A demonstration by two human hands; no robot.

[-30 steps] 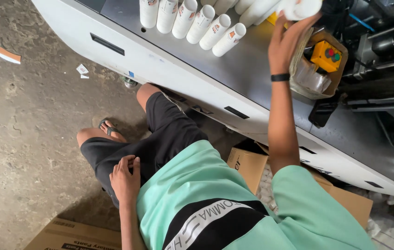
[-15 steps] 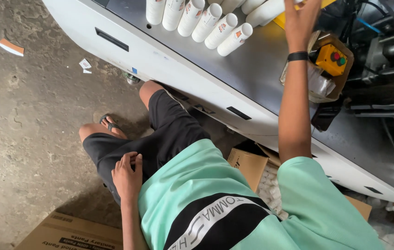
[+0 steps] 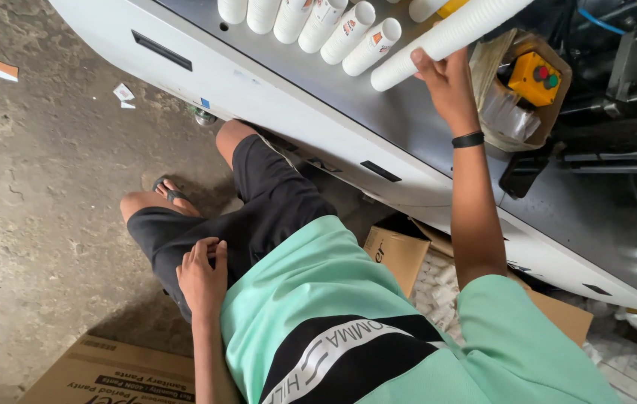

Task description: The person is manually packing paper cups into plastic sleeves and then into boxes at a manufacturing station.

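R hand [image 3: 445, 86] grip clamped on white cup stack [image 3: 449, 37] above desk [image 3: 378, 123]; five stacks [image 3: 311, 22] already laid; L hand [image 3: 202, 277] resting on thigh, fingers loose.

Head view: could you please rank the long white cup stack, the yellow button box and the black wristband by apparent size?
1. Long white cup stack, in the right hand.
2. Yellow button box.
3. Black wristband.

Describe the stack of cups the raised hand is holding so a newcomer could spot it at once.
Start at the long grey machine top across the upper picture. Several white cup stacks lie on it side by side. The held cup stack is the rightmost, in the right hand, plain white where its neighbours carry printed marks.
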